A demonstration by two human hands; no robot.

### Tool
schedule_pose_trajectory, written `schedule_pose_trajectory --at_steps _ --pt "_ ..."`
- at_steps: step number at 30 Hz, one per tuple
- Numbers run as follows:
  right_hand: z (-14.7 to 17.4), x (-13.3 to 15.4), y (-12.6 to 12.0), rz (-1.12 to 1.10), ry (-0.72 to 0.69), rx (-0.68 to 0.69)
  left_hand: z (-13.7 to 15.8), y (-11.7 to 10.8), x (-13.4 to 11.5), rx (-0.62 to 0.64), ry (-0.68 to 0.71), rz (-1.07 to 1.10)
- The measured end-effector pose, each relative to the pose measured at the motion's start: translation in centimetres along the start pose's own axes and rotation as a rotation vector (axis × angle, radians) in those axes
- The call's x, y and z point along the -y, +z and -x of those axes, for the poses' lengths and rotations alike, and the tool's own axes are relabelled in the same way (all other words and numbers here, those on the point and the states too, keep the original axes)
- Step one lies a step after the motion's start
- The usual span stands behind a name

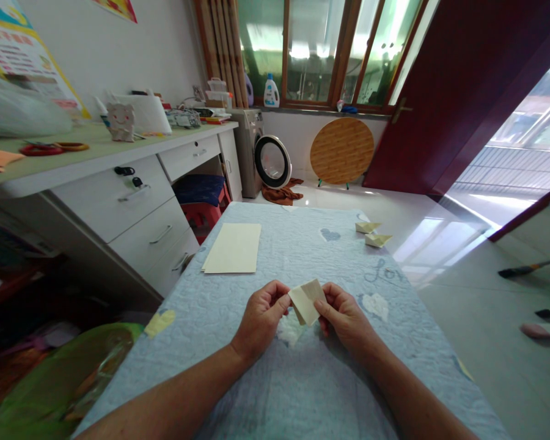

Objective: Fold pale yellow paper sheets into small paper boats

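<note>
Between my two hands is a small folded piece of pale yellow paper (308,300), held tilted above the table. My left hand (266,315) pinches its left corner between thumb and fingers. On the other side, my right hand (343,311) grips the right edge, thumb on the front face and fingers behind. Some of the paper's layers are hidden by the fingers. A stack of flat pale yellow sheets (234,249) lies at the table's far left. Two folded paper boats (377,239) sit near the far right edge, one behind the other.
A light blue quilted cloth covers the table (284,391). To the left stand a desk with drawers (140,211) and a green basket (41,391). Farther back are a red stool (204,214), a washing machine with its door (274,162) open, and a round wooden tabletop (342,151).
</note>
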State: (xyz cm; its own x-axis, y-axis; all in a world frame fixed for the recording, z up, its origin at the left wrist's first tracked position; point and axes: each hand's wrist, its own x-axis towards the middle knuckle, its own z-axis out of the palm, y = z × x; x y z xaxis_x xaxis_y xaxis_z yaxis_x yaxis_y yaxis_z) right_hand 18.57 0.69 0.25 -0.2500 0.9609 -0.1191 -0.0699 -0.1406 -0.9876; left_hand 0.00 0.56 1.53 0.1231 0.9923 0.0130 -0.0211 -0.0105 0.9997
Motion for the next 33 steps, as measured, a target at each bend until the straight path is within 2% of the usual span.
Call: schedule_pose_trajectory --at_steps 8,15,25,30,33 --pt "0.01 -0.17 0.0 0.044 -0.03 -0.03 -0.08 -0.3 -0.16 0.04 0.033 -0.023" --pt "0.2 -0.07 0.06 0.077 -0.047 -0.027 -0.17 -0.1 -0.06 0.005 0.007 -0.077" --pt "0.09 -0.12 -0.01 0.072 -0.044 -0.014 -0.08 0.0 -0.01 0.004 -0.017 -0.024" --pt "0.07 -0.22 0.04 0.058 -0.053 -0.031 0.04 0.32 0.43 0.102 -0.089 0.158" --pt "0.11 -0.14 0.1 0.059 -0.071 -0.046 0.06 0.5 0.7 0.176 -0.132 0.192"
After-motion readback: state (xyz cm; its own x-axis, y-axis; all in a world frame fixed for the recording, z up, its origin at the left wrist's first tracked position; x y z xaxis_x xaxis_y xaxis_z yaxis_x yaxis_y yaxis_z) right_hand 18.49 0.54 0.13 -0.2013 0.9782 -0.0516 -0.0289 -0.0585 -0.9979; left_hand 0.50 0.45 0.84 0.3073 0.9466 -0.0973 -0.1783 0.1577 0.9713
